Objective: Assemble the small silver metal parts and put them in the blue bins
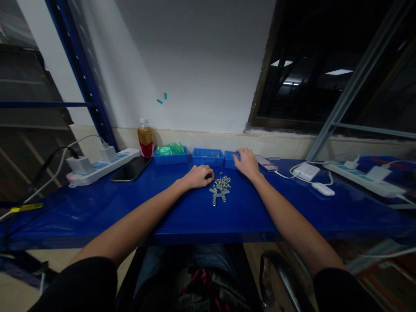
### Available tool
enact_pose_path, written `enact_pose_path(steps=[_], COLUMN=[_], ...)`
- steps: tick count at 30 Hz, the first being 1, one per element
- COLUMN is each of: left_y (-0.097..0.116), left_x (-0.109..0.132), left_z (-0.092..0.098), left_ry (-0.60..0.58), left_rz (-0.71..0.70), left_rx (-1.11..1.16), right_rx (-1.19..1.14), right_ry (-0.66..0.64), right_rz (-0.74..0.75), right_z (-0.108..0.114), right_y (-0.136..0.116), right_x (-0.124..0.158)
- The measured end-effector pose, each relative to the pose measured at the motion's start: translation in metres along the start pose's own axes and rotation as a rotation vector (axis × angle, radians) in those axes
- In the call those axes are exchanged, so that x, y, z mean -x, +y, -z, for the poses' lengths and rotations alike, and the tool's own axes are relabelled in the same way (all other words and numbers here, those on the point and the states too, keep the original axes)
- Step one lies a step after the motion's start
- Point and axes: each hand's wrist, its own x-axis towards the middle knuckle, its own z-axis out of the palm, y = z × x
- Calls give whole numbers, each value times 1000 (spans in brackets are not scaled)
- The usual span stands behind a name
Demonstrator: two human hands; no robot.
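Right hand (pixel 247 162) is at the right-hand blue bin (pixel 229 163), its fingers bent over the bin's near right part; from my view I cannot tell whether they touch the rim or hold anything. Across from it I have the left hand (pixel 197 177) lying low at the surface (pixel 182 216), fingers curled toward the thumb with a dark gap between them, and I cannot make out whether something is pinched there.

Just beside those left fingertips, between my two hands, lies the pile of metal parts (pixel 223 184): small bolt-like pieces heaped together, with a few longer, flat-looking ones at its near edge and a single small piece just beyond the far edge.

Behind the pile I see the middle blue bin (pixel 208 160), with small metal bits showing inside, close beside the right-hand one. Left of it is the left-hand blue bin (pixel 171 160), heaped with green plastic (pixel 170 149), and next to that an upright bottle (pixel 145 141) with a white cap.

Farther left, a dark phone (pixel 131 169) lies beside a white power strip (pixel 104 167) with plugs in it. Out past my right hand there is a second phone (pixel 264 163) with a white cable attached, then a white charger (pixel 306 171), a small white case (pixel 323 189) and another power strip (pixel 364 178). Two bits of blue tape (pixel 159 101) stick to the pale wall (pixel 201 78).
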Motion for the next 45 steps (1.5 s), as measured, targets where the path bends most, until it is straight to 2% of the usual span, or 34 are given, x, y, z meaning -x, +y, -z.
enact_pose_path(steps=[3, 6, 9, 14, 18, 21, 24, 27, 29, 31, 35, 38, 41, 45], left_y=[3, 5, 6, 2, -6, -11, -13, -12, -10, -7, 2, 7, 6, 0], left_x=[1, 0, -1, -5, -9, -14, -17, -18, -16, -14, -9, -6, -4, -3], left_z=[-1, -1, -2, -9, -14, -15, -16, -18, -19, -18, -8, -1, 2, 2], left_ry=[26, 29, 10, 88, 251, 367, 361, 312, 265, 209, 67, 7, -6, 7], left_rz=[-2, -82, -155, -117, 88, 214, 252, 275, 281, 252, 94, 37, 47, 51], left_rx=[-20, -1, 21, 130, 474, 751, 908, 972, 944, 822, 431, 175, 40, -21], right_rx=[-113, -195, -218, -247, -371, -432, -425, -374, -327, -270, -107, -16, -15, -132], right_ry=[-172, -406, -522, -526, -496, -425, -348, -309, -280, -218, -19, 57, 45, -90], right_rz=[131, 250, 278, 276, 316, 334, 364, 400, 374, 284, 27, -69, -63, 103], right_z=[-4, -9, -14, -16, -15, -14, -13, -11, -9, -8, -8, -10, -13, -13], right_y=[-16, -33, -38, -34, -37, -42, -46, -47, -44, -34, 2, 25, 24, -7], right_x=[2, 5, 8, 10, 13, 14, 14, 13, 10, 5, -2, -2, -2, 0])
